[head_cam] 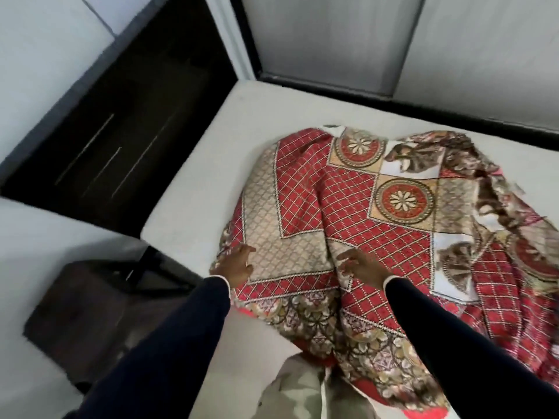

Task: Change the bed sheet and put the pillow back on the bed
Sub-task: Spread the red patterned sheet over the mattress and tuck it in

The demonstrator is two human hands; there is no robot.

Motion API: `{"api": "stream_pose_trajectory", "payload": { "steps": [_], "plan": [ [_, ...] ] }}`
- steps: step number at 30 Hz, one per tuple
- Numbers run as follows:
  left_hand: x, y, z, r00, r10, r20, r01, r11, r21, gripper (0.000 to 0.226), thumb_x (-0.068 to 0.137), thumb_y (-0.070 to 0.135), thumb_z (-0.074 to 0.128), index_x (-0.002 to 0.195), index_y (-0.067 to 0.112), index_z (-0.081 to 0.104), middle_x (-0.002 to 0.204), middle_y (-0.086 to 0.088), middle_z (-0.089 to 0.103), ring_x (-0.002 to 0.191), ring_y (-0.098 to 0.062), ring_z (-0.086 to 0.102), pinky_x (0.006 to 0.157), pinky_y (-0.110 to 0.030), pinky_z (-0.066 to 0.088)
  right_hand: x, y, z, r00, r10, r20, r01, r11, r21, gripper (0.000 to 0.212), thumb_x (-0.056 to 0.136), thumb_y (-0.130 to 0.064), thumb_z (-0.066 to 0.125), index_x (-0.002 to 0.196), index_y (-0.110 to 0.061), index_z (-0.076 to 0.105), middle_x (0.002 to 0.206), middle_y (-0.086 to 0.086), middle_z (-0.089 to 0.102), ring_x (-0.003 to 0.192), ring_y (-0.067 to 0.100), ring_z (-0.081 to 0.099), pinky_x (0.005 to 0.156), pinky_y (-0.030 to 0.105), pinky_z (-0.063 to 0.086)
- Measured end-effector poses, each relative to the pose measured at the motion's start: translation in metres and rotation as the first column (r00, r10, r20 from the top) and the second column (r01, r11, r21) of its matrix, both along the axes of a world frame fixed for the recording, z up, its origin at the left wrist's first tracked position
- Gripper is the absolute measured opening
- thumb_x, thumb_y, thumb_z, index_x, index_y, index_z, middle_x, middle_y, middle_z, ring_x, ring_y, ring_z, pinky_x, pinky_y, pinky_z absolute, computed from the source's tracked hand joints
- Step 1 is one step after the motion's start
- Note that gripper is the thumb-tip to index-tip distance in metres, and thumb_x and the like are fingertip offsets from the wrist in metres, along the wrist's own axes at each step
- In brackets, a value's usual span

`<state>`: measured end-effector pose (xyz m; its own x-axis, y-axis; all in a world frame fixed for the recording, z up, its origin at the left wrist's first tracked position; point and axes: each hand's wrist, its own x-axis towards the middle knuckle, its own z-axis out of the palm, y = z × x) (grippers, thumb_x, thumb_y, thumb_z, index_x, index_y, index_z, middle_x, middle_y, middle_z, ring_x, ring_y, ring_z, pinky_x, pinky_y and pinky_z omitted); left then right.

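Dark navy sleeves [472, 337] reach in from the bottom of the view, one on each arm, with a pale, blurred piece of cloth [305, 388] lying between them at the near edge of the mattress. At the end of the sleeves, the left hand [234, 266] lies on the left border of the bed sheet [348, 225], fingers spread and fairly straight, gripping nothing that can be made out. Further right, the right hand [361, 267] rests on the sheet's middle, fingers likewise extended and loose; motion blur hides whether any fold is pinched.

Red, beige and brown, with lattice panels, round flower medallions and a floral border, the sheet lies rumpled in a heap across the middle and right of the bare white mattress [193, 182], its bunched right part running toward the mattress's right edge. Uncovered mattress shows along the left edge and the far edge.

Beyond the far edge runs a dark frame [453, 116] below grey panels [332, 40]. Off the far left corner stands a dark wooden cabinet [121, 122] against a white wall. Beside the near left edge sits a dark, low piece of furniture [90, 316] on the pale floor.
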<state>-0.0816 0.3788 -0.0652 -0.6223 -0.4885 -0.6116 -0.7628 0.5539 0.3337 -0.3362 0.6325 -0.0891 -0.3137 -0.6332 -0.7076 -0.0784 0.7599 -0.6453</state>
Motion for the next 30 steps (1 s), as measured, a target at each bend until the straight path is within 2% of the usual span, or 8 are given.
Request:
{"api": "stream_pose_trajectory", "payload": {
  "steps": [5, 8, 12, 16, 20, 24, 28, 30],
  "plan": [
    [0.057, -0.003, -0.025, 0.984, 0.179, 0.014, -0.180, 0.981, 0.072, 0.064, 0.085, 0.026, 0.057, 0.144, 0.007, 0.045, 0.148, -0.019, 0.040, 0.137, -0.032, 0.043, 0.110, -0.034, 0.034, 0.031, -0.044, -0.007, 0.998, 0.060, 0.010, -0.060, 0.998, -0.010, 0.019, 0.084, -0.016, 0.068, 0.102, -0.019, 0.069, 0.096, 0.005, 0.072, 0.085, 0.025, 0.069, 0.085, 0.039, 0.053],
    [0.088, -0.013, -0.059, 0.952, 0.306, 0.008, -0.305, 0.948, 0.093, 0.062, 0.091, 0.023, 0.062, 0.147, 0.008, 0.042, 0.151, -0.017, 0.038, 0.141, -0.032, 0.038, 0.116, -0.036, 0.029, 0.046, -0.078, -0.011, 0.997, 0.081, 0.000, -0.081, 0.997, -0.006, 0.018, 0.077, -0.017, 0.069, 0.095, -0.021, 0.068, 0.090, 0.009, 0.073, 0.080, 0.025, 0.067, 0.072, 0.033, 0.052],
    [0.127, -0.043, -0.129, 0.854, 0.521, -0.007, -0.511, 0.840, 0.180, 0.062, 0.083, 0.034, 0.065, 0.142, 0.025, 0.048, 0.148, -0.005, 0.046, 0.135, -0.028, 0.048, 0.110, -0.044, 0.041, 0.066, -0.143, -0.032, 0.981, 0.189, -0.054, -0.188, 0.982, 0.007, 0.026, 0.094, 0.005, 0.051, 0.094, -0.018, 0.064, 0.089, 0.011, 0.071, 0.070, 0.012, 0.064, 0.060, 0.017, 0.047],
    [0.151, -0.087, -0.186, 0.729, 0.680, -0.084, -0.658, 0.729, 0.188, 0.066, 0.073, 0.048, 0.053, 0.134, 0.022, 0.055, 0.134, -0.009, 0.057, 0.123, -0.030, 0.056, 0.102, -0.048, 0.048, 0.091, -0.226, -0.078, 0.878, 0.434, -0.201, -0.437, 0.899, 0.033, 0.024, 0.095, 0.000, 0.056, 0.098, -0.022, 0.064, 0.097, 0.007, 0.072, 0.080, 0.015, 0.063, 0.071, 0.025, 0.045],
    [0.148, -0.111, -0.185, 0.690, 0.706, -0.158, -0.676, 0.707, 0.205, 0.061, 0.085, 0.019, 0.069, 0.142, 0.014, 0.047, 0.143, -0.013, 0.041, 0.132, -0.033, 0.041, 0.111, -0.043, 0.037, 0.116, -0.302, -0.108, 0.620, 0.632, -0.465, -0.693, 0.719, 0.052, 0.038, 0.087, -0.009, 0.054, 0.125, -0.005, 0.062, 0.122, 0.016, 0.062, 0.111, 0.031, 0.056, 0.097, 0.037, 0.043],
    [0.155, -0.119, -0.207, 0.800, 0.569, -0.189, -0.552, 0.822, 0.139, 0.051, 0.082, 0.036, 0.074, 0.125, 0.022, 0.052, 0.125, -0.006, 0.049, 0.115, -0.031, 0.047, 0.093, -0.044, 0.045, 0.146, -0.369, -0.132, 0.231, 0.740, -0.632, -0.808, 0.508, 0.299, 0.065, 0.079, -0.006, 0.064, 0.140, -0.021, 0.047, 0.147, 0.009, 0.042, 0.133, 0.036, 0.038, 0.111, 0.060, 0.033],
    [0.148, -0.119, -0.204, 0.912, 0.344, -0.223, -0.317, 0.937, 0.149, 0.033, 0.087, 0.042, 0.065, 0.113, 0.023, 0.060, 0.105, 0.001, 0.053, 0.105, -0.024, 0.051, 0.091, -0.042, 0.040, 0.154, -0.399, -0.141, -0.146, 0.774, -0.616, -0.797, 0.277, 0.537, 0.044, 0.087, -0.009, 0.060, 0.129, -0.023, 0.055, 0.131, 0.008, 0.058, 0.134, 0.031, 0.046, 0.115, 0.069, 0.007],
    [0.149, -0.125, -0.198, 0.868, 0.423, -0.261, -0.331, 0.883, 0.333, 0.023, 0.083, 0.043, 0.066, 0.095, 0.026, 0.056, 0.083, 0.005, 0.055, 0.086, -0.020, 0.056, 0.084, -0.040, 0.043, 0.149, -0.403, -0.134, -0.217, 0.766, -0.605, -0.810, 0.204, 0.550, 0.033, 0.088, -0.008, 0.060, 0.119, -0.019, 0.063, 0.112, 0.008, 0.072, 0.115, 0.031, 0.064, 0.112, 0.066, 0.026]
  ]
}}
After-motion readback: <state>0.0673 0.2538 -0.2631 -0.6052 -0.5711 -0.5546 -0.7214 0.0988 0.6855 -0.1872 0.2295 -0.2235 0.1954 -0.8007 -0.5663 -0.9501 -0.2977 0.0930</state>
